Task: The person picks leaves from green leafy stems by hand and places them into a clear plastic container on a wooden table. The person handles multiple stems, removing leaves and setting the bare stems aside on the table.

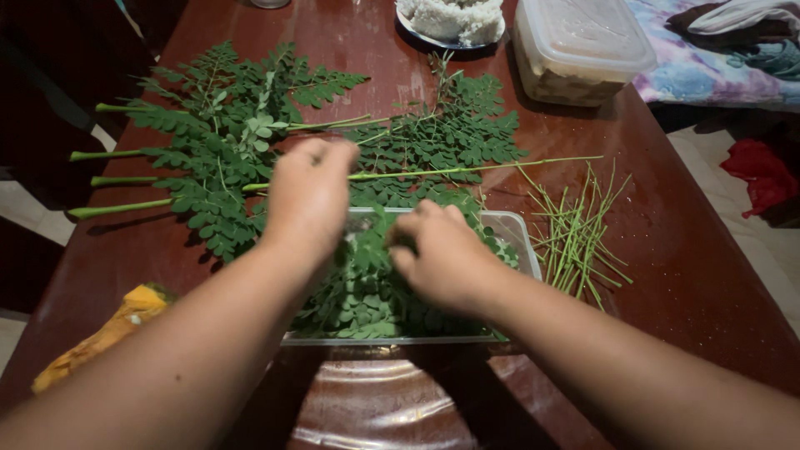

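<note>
Over the clear tub (518,237) at the near middle of the table (683,267), both hands are working close together. The left hand (310,198) is hovering above the tub's far left corner, fingers curled in and blurred; what they are pinching is hidden behind the knuckles, so I cannot tell whether they are gripping a sprig. The right hand (446,254) is sitting lower, just beside it, fingers bent down into the leaves (367,296) that are filling the tub; whether it is clamped on any of them is hidden too. The two hands are near each other but not touching.

Just beyond the hands, a long thin green stalk (500,167) is lying across the table, running from behind the left hand out to the right. Behind and to the left, leafy branches (225,142) are spreading over the wood, their thick cut ends pointing off the left edge. More fronds are lying at the centre, further back. To the right of the tub, a loose heap of bare stems (575,233) is resting on the table, well stripped of leaf.

Further out, a lidded plastic box (579,46) is standing at the far right, a plate (450,21) of something white beside it. At the near left edge, a yellow cloth (108,329) is lying.
</note>
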